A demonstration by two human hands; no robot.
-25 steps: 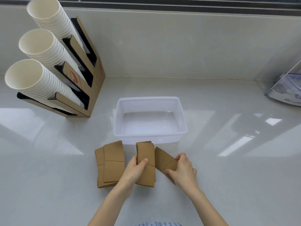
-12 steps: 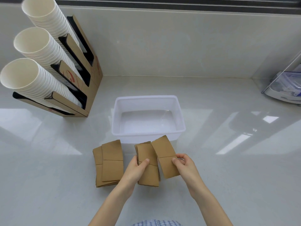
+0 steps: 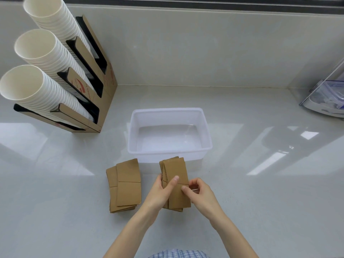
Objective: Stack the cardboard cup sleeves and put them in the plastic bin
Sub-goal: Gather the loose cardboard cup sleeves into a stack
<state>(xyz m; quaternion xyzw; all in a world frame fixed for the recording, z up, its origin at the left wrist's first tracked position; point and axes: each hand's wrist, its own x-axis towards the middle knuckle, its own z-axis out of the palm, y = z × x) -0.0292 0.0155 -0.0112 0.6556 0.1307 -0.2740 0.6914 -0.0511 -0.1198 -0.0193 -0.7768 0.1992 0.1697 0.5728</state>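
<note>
Our left hand [image 3: 161,190] clamps the right-hand stack of cardboard cup sleeves [image 3: 176,181], thumb across the top to keep edges square. Our right hand [image 3: 200,194] pinches its right edge, likely aligning it. A second sleeve pile [image 3: 125,185] lies just left; the empty plastic bin [image 3: 206,131] waits just beyond.

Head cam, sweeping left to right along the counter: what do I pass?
Cup dispenser rack → loose sleeve pile → left hand on the held sleeve stack → right hand → clear dispenser at the far right edge.
</note>
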